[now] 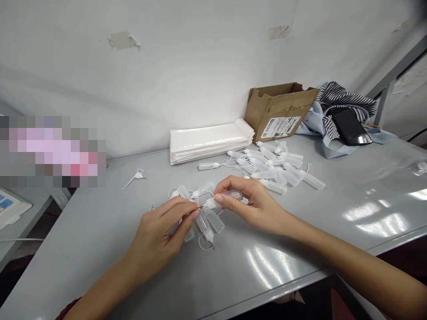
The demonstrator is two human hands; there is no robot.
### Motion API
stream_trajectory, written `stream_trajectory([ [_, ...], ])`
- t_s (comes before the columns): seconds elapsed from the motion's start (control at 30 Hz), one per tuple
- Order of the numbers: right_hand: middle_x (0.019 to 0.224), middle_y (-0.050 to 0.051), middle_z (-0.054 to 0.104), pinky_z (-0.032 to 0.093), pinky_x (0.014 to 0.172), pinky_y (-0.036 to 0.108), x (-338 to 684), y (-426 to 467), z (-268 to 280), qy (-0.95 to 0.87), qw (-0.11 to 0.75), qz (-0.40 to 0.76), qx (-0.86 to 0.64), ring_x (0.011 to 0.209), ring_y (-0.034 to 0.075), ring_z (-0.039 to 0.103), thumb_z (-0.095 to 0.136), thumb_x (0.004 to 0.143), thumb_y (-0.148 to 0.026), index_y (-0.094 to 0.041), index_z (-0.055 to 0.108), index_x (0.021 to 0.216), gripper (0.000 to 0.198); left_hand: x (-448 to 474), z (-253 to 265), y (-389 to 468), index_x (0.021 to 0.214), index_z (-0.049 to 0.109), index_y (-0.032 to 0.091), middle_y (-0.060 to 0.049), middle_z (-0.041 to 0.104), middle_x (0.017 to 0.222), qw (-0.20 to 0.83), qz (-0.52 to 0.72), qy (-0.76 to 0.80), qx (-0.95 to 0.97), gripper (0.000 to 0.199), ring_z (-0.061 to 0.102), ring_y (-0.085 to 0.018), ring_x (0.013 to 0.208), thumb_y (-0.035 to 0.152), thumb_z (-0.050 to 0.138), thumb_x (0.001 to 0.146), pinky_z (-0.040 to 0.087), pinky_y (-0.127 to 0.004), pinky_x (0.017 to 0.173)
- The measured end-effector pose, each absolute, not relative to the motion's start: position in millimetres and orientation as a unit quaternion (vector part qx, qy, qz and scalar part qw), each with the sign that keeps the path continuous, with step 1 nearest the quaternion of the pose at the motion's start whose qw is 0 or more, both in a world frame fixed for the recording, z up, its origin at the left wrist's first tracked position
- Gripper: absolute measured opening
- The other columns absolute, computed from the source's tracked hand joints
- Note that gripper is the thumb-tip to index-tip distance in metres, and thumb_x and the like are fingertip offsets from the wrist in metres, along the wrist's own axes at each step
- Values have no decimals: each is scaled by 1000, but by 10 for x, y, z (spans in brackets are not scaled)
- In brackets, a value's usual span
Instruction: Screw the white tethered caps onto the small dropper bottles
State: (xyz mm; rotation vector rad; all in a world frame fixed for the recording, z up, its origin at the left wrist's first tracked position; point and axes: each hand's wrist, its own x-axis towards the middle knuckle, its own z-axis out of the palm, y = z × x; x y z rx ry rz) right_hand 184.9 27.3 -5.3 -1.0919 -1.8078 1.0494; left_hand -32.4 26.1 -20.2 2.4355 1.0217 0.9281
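Note:
My right hand (255,202) is closed around a small clear squeeze bottle (233,194) with a white nozzle, held sideways just above the table. A thin dark needle tip runs from the nozzle toward my left hand (167,226), whose thumb and forefinger pinch its end. A white tether loops up between the two hands. Beneath my hands lie several similar needle-tip bottles (213,220), partly hidden by the fingers. Behind my right hand a larger pile of these bottles (263,166) is spread on the table.
A loose white cap piece (137,176) with a ring and needle lies at left on the grey table (100,231). Against the wall are stacked white padded envelopes (210,140) and a cardboard box (280,111). Striped cloth (347,100) and a black device (352,126) are at right.

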Motion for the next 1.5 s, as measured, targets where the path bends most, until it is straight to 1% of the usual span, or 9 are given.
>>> stream_trajectory([
  [0.2,74,-1,62,41,59,23,1842,270,-69,-707,376,421,-426,69,11,55,57,89,-29,-16,62,84,15,-326,-212,258,94,63,22,4,63,80,178,331,355,856,12,56,-6,64,13,55,89,43,-15,56],
  [0.37,72,-2,60,39,57,23,1867,293,-61,-696,386,414,-442,69,11,55,56,89,-29,-16,61,83,16,-339,-200,272,94,63,21,4,65,83,172,335,357,855,14,59,-6,70,12,54,89,44,-15,62],
  [0.5,73,-2,60,38,57,23,1875,295,-55,-701,379,418,-436,69,10,54,57,89,-30,-16,62,83,16,-342,-199,272,95,63,22,4,66,84,173,335,356,855,16,60,-7,73,11,55,89,45,-16,65],
  [0.7,74,-2,60,38,57,23,1873,293,-69,-705,373,417,-437,69,10,53,56,89,-30,-16,61,82,17,-334,-199,273,96,63,22,3,66,83,170,335,358,855,15,59,-7,69,11,55,89,45,-16,60],
  [1.03,74,0,61,37,53,22,1862,291,-40,-723,365,393,-435,67,11,54,55,90,-31,-16,61,82,18,-329,-192,268,94,64,22,4,66,80,155,330,365,856,15,60,-7,66,13,53,89,45,-16,57],
  [1.23,74,2,63,43,60,24,1856,294,-70,-741,360,372,-428,67,13,56,54,90,-33,-16,61,83,19,-319,-205,272,94,64,21,2,67,81,115,318,354,872,14,60,-8,64,15,51,90,47,-17,59],
  [1.37,73,2,63,43,58,24,1859,292,-99,-750,356,356,-428,64,13,56,54,89,-34,-16,61,83,20,-320,-225,270,94,64,20,1,67,81,89,310,346,881,15,60,-9,64,15,50,91,47,-17,58],
  [1.5,73,3,63,41,57,24,1860,289,-109,-764,340,343,-427,62,12,55,53,90,-33,-15,61,85,21,-325,-249,264,94,63,17,-1,68,79,55,322,317,890,13,61,-10,67,12,52,90,48,-19,61],
])
